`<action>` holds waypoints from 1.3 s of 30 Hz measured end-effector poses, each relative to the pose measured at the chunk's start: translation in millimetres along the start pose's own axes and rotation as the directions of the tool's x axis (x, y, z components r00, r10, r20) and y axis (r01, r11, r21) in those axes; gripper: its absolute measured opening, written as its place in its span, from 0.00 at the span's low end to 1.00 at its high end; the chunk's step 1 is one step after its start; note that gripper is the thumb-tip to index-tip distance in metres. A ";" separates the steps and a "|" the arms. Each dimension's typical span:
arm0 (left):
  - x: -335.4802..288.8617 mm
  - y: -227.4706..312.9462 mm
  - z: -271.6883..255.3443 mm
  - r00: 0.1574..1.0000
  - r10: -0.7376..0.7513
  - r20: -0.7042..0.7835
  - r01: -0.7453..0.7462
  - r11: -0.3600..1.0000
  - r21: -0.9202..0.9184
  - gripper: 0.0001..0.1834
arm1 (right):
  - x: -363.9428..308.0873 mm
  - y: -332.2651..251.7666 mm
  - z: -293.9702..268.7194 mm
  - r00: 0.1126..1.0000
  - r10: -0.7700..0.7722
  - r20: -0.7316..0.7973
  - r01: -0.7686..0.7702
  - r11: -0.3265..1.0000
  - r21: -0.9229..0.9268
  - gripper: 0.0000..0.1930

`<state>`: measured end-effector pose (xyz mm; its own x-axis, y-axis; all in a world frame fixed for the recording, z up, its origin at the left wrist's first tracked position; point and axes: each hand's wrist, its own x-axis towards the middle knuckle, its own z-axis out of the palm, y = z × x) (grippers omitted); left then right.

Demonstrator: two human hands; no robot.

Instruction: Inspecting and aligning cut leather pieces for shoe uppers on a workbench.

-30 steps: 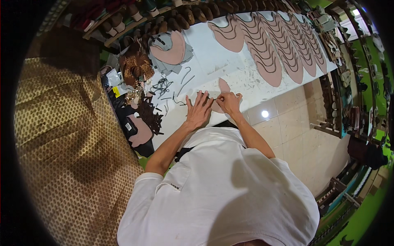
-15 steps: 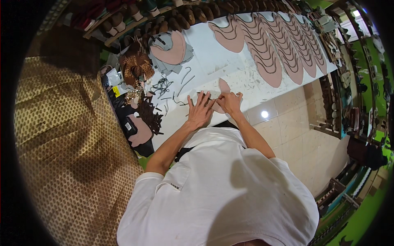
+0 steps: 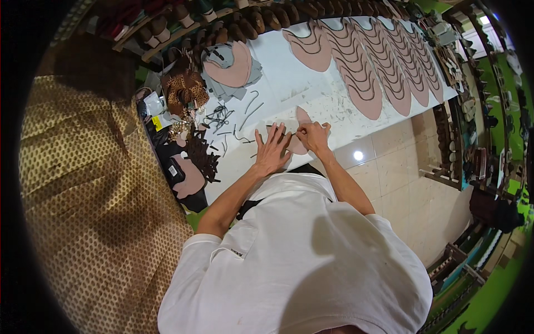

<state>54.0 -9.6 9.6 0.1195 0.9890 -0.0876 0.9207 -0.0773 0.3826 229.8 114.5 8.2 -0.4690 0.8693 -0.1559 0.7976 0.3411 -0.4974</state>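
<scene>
Left hand (image 3: 272, 150) lies flat, fingers spread, on a smooth pink curved cut-out (image 3: 300, 129); right hand (image 3: 314, 136) pinches its edge near the white table (image 3: 289, 92) rim.

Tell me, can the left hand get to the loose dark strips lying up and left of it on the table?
Probably yes. The left hand lies flat on the white table, and the dark strips lie just beyond its fingertips with only bare tabletop between. The right hand works at the pink piece, out of the way.

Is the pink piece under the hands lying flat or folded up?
Flat: the pink piece lies spread on the white table, pressed by the left hand.
</scene>
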 end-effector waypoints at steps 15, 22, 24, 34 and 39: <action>4.8 10.1 0.0 0.999 -0.033 0.010 0.033 0.999 -0.036 0.37 | 7.9 19.2 -9.2 0.996 -0.066 0.053 0.066 0.998 0.005 0.09; 7.9 13.7 2.3 0.998 -0.056 -0.004 0.056 0.998 -0.031 0.36 | 10.1 13.4 -12.9 0.996 -0.078 0.036 0.077 0.997 0.018 0.08; 10.2 16.2 2.0 0.998 -0.061 -0.003 0.061 0.998 -0.028 0.36 | 10.8 14.7 -12.2 0.996 -0.081 0.032 0.081 0.997 0.016 0.07; 12.1 22.4 9.5 0.996 -0.084 -0.008 0.084 0.996 -0.010 0.35 | 20.5 20.6 -20.7 0.986 -0.113 0.121 0.121 0.991 -0.060 0.08; 13.4 25.6 11.5 0.994 -0.109 -0.009 0.109 0.994 -0.024 0.35 | 23.5 26.6 -22.7 0.979 -0.185 0.089 0.188 0.982 -0.024 0.08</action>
<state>83.4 0.2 7.6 0.0152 0.9926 -0.1206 0.9190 0.0337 0.3928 248.6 152.2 10.7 -0.6403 0.7559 -0.1367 0.7043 0.5067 -0.4972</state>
